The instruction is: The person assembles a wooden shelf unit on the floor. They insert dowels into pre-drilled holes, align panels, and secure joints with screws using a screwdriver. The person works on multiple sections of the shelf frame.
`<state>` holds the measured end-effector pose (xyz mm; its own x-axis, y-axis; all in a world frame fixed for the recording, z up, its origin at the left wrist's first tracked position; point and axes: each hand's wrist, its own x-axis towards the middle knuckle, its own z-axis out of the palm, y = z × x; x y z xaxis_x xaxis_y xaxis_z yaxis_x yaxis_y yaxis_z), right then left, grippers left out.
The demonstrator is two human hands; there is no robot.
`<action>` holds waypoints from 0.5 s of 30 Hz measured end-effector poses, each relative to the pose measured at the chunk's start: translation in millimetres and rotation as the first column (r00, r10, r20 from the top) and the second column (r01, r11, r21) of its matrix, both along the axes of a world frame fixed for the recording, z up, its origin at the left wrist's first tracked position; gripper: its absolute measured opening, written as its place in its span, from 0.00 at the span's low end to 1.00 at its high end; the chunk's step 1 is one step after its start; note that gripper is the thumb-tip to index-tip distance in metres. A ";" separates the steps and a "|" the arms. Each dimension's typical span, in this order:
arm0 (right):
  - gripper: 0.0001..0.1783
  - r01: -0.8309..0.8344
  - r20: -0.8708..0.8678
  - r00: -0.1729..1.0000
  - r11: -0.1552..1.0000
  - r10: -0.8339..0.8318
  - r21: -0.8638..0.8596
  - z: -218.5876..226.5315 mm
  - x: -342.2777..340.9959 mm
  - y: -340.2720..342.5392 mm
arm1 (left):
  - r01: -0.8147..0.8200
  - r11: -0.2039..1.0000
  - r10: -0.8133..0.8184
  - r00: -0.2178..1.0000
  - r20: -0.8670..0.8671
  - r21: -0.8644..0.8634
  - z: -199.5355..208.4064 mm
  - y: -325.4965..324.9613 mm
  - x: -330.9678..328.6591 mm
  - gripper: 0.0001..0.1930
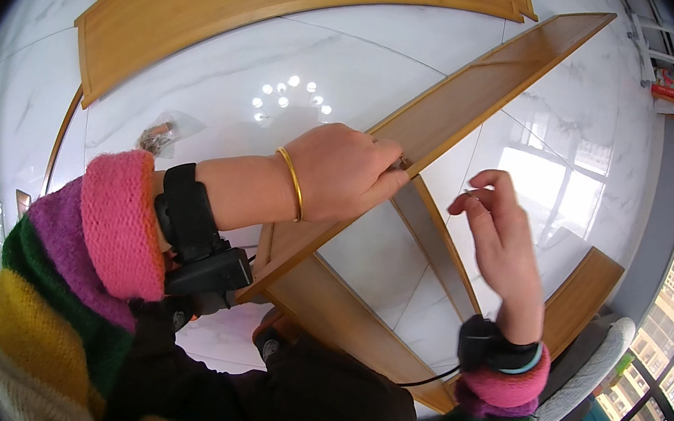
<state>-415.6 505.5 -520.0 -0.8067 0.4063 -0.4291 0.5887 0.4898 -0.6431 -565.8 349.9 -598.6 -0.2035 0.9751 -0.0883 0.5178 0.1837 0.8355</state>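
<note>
A long wooden board runs diagonally from my lap to the far right, joined to narrower wooden crosspieces in a frame. My left hand lies over the board's edge where a crosspiece meets it. Its thumb and forefinger pinch a small dark metal piece at that joint, mostly covered by the fingers. To the right of the joint, my right hand is raised off the wood, fingers curled and thumb close to the forefinger. Whatever is between those fingertips is too small to name.
A large curved wooden panel lies across the far floor. A clear plastic bag of small parts sits on the marble tiles at left. Another wooden board lies at right, near a grey cushioned seat and the window.
</note>
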 end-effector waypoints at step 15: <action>0.09 -0.394 0.180 0.876 0.880 0.447 -0.266 -14.7 -114.4 13.4 | -0.155 0.987 0.160 0.881 0.445 -0.049 -7.8 -12.8 32.4 0.18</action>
